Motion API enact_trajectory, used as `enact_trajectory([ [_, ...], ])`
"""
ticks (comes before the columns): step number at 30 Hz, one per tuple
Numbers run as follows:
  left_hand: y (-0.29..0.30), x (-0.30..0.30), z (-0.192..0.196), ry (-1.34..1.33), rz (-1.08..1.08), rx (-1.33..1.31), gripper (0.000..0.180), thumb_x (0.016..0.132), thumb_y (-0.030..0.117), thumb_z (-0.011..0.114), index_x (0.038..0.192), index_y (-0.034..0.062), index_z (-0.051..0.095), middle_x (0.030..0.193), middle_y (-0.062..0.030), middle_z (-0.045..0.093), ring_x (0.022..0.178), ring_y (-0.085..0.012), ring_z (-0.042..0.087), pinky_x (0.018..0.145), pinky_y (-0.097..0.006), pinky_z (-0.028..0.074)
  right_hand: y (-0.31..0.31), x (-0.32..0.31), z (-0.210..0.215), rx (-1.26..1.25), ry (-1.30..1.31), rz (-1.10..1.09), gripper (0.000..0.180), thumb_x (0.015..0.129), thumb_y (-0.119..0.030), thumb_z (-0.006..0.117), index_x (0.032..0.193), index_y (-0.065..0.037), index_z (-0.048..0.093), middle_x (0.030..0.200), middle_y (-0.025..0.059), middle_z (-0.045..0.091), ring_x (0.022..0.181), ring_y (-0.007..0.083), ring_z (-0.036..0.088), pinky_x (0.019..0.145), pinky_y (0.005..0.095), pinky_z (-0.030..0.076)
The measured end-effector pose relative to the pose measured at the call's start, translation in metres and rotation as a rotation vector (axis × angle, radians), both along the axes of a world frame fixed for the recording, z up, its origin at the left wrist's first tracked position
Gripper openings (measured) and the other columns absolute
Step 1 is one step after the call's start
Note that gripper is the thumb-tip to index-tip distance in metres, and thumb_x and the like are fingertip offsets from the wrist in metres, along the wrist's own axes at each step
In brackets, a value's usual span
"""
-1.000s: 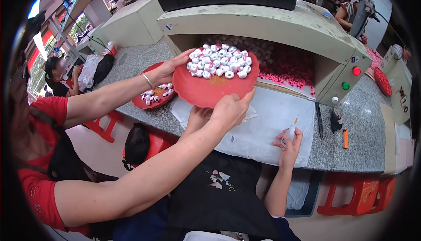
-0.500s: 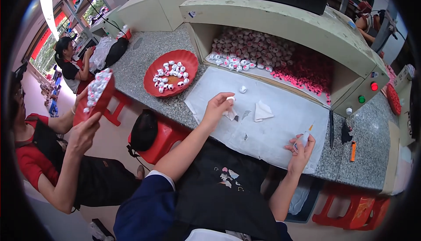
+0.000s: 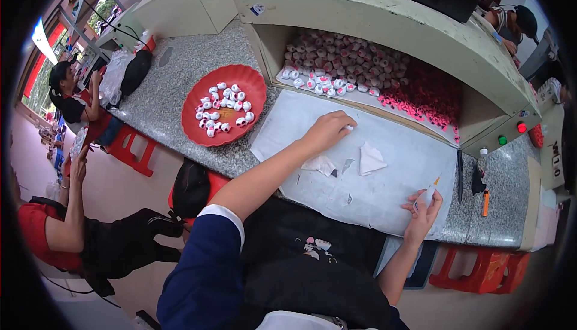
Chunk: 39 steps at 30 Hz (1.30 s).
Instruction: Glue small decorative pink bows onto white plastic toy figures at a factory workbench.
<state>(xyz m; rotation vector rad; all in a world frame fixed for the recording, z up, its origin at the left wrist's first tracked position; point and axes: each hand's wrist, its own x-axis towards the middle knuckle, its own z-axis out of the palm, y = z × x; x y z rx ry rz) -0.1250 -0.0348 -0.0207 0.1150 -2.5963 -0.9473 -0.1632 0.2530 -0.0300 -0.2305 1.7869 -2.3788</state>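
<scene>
My left hand (image 3: 327, 131) reaches over a white sheet (image 3: 396, 174) on the granite counter and pinches a small white piece (image 3: 348, 128) between its fingertips. My right hand (image 3: 424, 210) rests at the sheet's near right edge, gripping a small white bottle with an orange tip (image 3: 430, 190). Two crumpled white paper scraps (image 3: 368, 160) lie on the sheet just right of my left hand. A red plate (image 3: 252, 89) holding several white and pink pieces sits to the left of the sheet.
An open cream bin (image 3: 384, 23) behind the sheet is full of white and pink pieces. A dark tool (image 3: 460, 177) and an orange pen (image 3: 485, 202) lie to the right. A person in red (image 3: 66, 234) crouches at lower left; red stools stand below the counter.
The person in red, who held a full red plate over the counter, has carried it off to the left and moved lower. My left hand stayed on the sheet, shifting slightly forward.
</scene>
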Motion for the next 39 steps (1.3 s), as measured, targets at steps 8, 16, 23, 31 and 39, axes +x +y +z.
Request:
enact_trajectory([
  [8, -0.096, -0.039, 0.076, -0.074, 0.539, -0.301, 0.015, 0.069, 0.003, 0.056, 0.084, 0.0031, 0.057, 0.074, -0.0088, 0.058, 0.078, -0.0185, 0.055, 0.066, -0.03, 0.043, -0.031, 0.016, 0.016, 0.041, -0.031, -0.05, 0.031, 0.075, -0.003, 0.046, 0.105, -0.002, 0.036, 0.092, 0.0065, 0.044, 0.074, 0.0139, 0.049, 0.055, 0.0257, 0.047],
  [16, 0.01, 0.079, 0.035, 0.182, -0.08, 1.206, 0.027, 0.072, -0.004, 0.054, 0.098, -0.0015, 0.047, 0.1, -0.0113, 0.051, 0.088, -0.0149, 0.052, 0.077, -0.026, 0.042, -0.078, 0.055, 0.044, 0.007, 0.044, 0.18, 0.036, 0.072, -0.006, 0.053, 0.104, -0.002, 0.038, 0.094, 0.0082, 0.045, 0.077, 0.0152, 0.05, 0.057, 0.0259, 0.046],
  [23, 0.029, 0.105, 0.02, 0.267, -0.022, 1.44, 0.031, 0.072, -0.006, 0.052, 0.101, -0.0018, 0.043, 0.101, -0.0156, 0.05, 0.093, -0.0182, 0.05, 0.081, -0.03, 0.041, -0.114, 0.062, 0.062, -0.322, 0.008, 0.198, 0.034, 0.066, -0.01, 0.063, 0.089, -0.005, 0.039, 0.089, 0.0066, 0.04, 0.085, 0.0132, 0.038, 0.069, 0.0234, 0.038],
  [31, 0.029, 0.111, 0.017, 0.227, -0.035, 1.446, 0.032, 0.072, -0.005, 0.053, 0.102, -0.0021, 0.041, 0.101, -0.0164, 0.05, 0.094, -0.019, 0.051, 0.082, -0.03, 0.04, -0.117, 0.075, 0.054, 0.071, 0.594, 0.089, 0.039, 0.062, -0.025, 0.07, 0.08, -0.008, 0.039, 0.078, 0.0042, 0.04, 0.06, 0.0112, 0.04, 0.053, 0.0222, 0.037],
  [39, 0.032, 0.111, 0.018, 0.213, -0.046, 1.448, 0.032, 0.072, -0.005, 0.053, 0.101, -0.0017, 0.042, 0.101, -0.0172, 0.051, 0.093, -0.0188, 0.051, 0.081, -0.029, 0.04, -0.112, 0.074, 0.055, 0.022, 0.711, 0.201, 0.044, 0.055, -0.014, 0.076, 0.086, -0.008, 0.045, 0.082, 0.0055, 0.047, 0.059, 0.0135, 0.049, 0.049, 0.0227, 0.043],
])
